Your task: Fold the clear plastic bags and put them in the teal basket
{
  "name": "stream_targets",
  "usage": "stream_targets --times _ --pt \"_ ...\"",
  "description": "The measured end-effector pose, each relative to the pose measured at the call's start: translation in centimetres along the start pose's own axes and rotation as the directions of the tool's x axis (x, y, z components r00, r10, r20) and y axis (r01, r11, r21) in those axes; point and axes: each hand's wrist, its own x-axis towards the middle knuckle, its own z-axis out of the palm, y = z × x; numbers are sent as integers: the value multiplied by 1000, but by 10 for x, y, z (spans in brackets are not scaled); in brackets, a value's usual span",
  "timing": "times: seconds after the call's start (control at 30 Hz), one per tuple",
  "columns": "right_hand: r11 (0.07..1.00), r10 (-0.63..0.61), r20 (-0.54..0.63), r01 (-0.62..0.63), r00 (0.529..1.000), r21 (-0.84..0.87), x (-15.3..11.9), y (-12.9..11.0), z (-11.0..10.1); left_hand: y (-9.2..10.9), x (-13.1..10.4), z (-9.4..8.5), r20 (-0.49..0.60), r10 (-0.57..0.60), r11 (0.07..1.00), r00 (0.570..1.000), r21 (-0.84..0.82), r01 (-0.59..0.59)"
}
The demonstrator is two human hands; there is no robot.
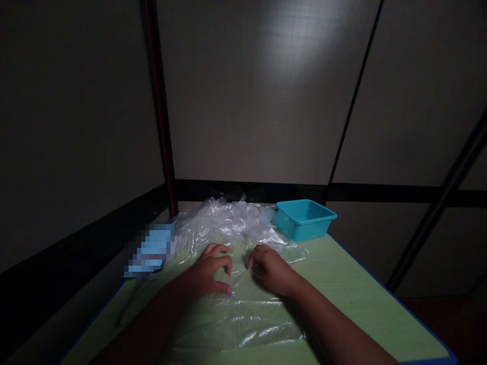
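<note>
Clear plastic sheet [243, 309] lies flat on the green bench [342, 294], thin, glossy, creased, with pale highlights along its wrinkles. Left hand [207, 276] rests on it, fingers curled, thumb and forefinger tips drawn near each other over the film; whether they actually pinch it, cannot tell. Right hand [272, 271] sits just beside, knuckles up, fingers bent onto the same sheet, grip half closed, nothing lifted. Behind both hands, a crumpled heap of clear plastic [224, 220] at the bench's far edge. Teal tub [304, 219] stands just right of the heap. Blurred pale-blue object [150, 251] lies at the left edge.
</note>
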Motion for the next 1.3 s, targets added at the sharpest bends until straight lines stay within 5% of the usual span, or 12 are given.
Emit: stream_targets --times 0.3,0.6,0.83,1.1,1.3 --pt "1000 -6 -36 5 999 -26 1 -6 -5 -2 -2 1 -5 4 996 1000 93 -3" --pt "990 131 -211 -141 969 -30 3 2 -20 3 -1 -2 -111 43 994 993 105 -31" --pt "981 181 -147 -190 972 -48 1 5 -17 7 1 8 -29 88 989 996 120 -84" --pt "978 158 -269 -188 950 -91 3 8 -16 3 2 12 -22 104 986 994 134 -100" --pt "982 162 -293 -184 942 -49 2 10 -16 13 4 0 -208 114 990 971 102 -94"
